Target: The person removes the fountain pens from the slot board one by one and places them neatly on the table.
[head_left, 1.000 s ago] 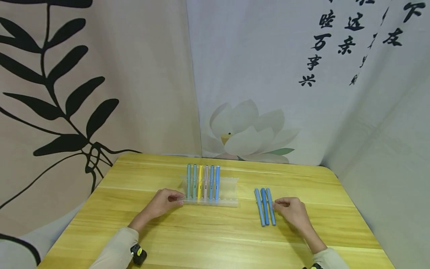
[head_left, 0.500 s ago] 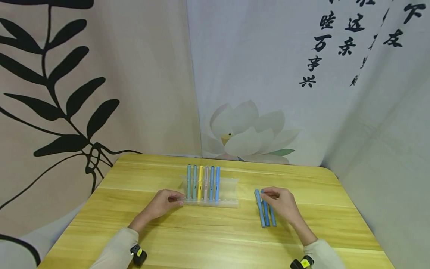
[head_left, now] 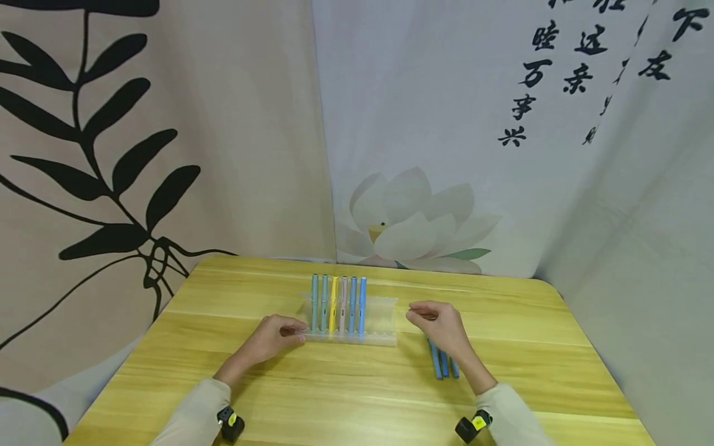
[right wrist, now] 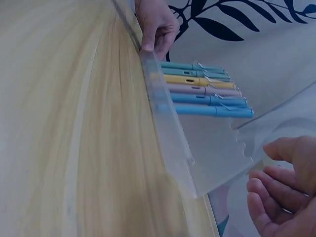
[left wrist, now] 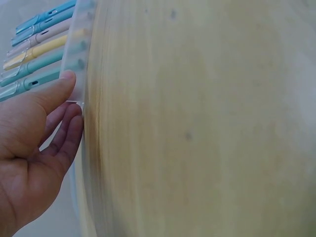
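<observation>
A clear pen stand (head_left: 381,316) holds a row of upright pens: two green pens (right wrist: 190,69), a yellow pen (head_left: 333,305), a pale pink pen (head_left: 343,306) and two blue pens (right wrist: 212,109). My left hand (head_left: 274,339) pinches the stand's left front corner, thumb on top and fingers beneath in the left wrist view. Just off the stand's right end hovers my right hand (head_left: 440,326), fingers loosely bent with nothing between them. Three loose blue pens (head_left: 435,361) lie side by side on the table, their upper ends hidden behind that hand and wrist.
The wooden table (head_left: 334,396) reaches back to a printed curtain (head_left: 256,155) with black leaves and a lotus. A black device (head_left: 230,424) is strapped on the left wrist, and another (head_left: 473,427) on the right. The stand's right slots hold no pens.
My right hand has moved left from beside the loose blue pens, across above them, toward the stand's right end. The three pens stay on the table. My left hand keeps its place on the stand.
</observation>
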A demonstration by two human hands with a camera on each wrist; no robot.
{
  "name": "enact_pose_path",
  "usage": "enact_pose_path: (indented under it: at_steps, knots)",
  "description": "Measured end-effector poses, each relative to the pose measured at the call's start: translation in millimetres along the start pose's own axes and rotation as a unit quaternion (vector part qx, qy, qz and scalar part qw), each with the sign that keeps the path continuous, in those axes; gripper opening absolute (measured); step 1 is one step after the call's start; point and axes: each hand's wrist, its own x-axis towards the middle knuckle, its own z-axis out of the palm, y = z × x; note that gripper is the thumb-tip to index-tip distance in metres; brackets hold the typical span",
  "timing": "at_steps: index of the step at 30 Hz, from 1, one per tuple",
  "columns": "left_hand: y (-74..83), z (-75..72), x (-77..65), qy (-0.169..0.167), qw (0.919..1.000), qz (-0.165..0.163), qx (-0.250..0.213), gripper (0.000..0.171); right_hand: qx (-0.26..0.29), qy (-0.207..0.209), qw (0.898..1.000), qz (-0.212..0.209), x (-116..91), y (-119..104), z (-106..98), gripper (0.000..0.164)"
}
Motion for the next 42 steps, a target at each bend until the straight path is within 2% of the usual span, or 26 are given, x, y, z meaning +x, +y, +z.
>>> enact_pose_path:
  at_steps: [7,19,29,36,42]
  knots:
    - [-0.4,0.7,0.0,0.000,1.0000,-0.007,-0.001,0.025,0.012,-0.007,1.000,-0.020,6.1,-6.6,20.3,0.027]
    - [1.2,1.2,-0.1,0.002,1.0000,-0.004,0.002,0.026,0.021,-0.019,0.999,-0.032,15.9,-13.7,56.0,0.021]
    - [-0.1,-0.1,-1.1,0.009,0.9999,0.006,0.005,0.025,0.028,-0.023,0.999,0.004,23.2,-16.7,78.2,0.022]
    - [0.3,1.0,-0.4,0.009,0.9999,-0.009,0.005,0.024,0.032,-0.030,0.999,-0.005,28.4,-15.7,89.3,0.022]
    - [0.0,1.1,-0.8,0.006,0.9999,-0.007,0.005,0.024,0.030,-0.038,0.999,0.003,28.6,-14.5,95.1,0.021]
